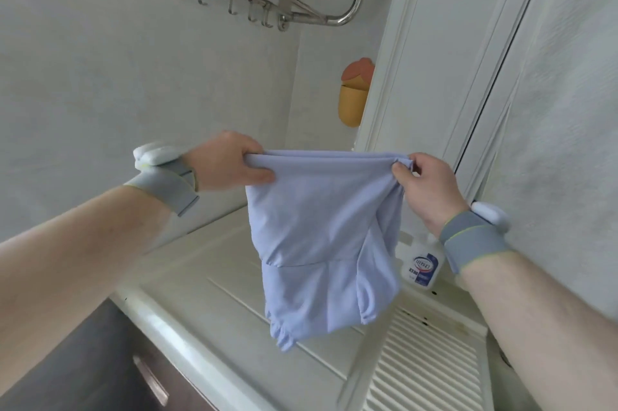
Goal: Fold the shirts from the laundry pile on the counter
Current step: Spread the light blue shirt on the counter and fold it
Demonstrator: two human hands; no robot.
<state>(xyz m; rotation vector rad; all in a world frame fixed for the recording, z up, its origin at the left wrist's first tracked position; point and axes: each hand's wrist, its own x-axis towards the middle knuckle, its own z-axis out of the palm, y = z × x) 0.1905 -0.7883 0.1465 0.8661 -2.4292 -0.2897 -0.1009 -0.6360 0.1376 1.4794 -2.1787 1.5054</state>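
Fingers [257, 173] of both hands pinch the hanging, creased pale-blue shirt [321, 236].

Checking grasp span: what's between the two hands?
Head view: only the taut top edge of the light blue shirt, pinched by left hand and right hand.

The scene is lit brightly and evenly by soft, diffuse light; its source cannot be told. Only faint shadows are cast on the pale counter [207, 283]. A small glare is seen on the metal rack [347, 9]. Straight lines are bent by wide-angle distortion toward the edges. Slight motion blur is noticed around the left hand [230, 161] and shirt [321, 236].
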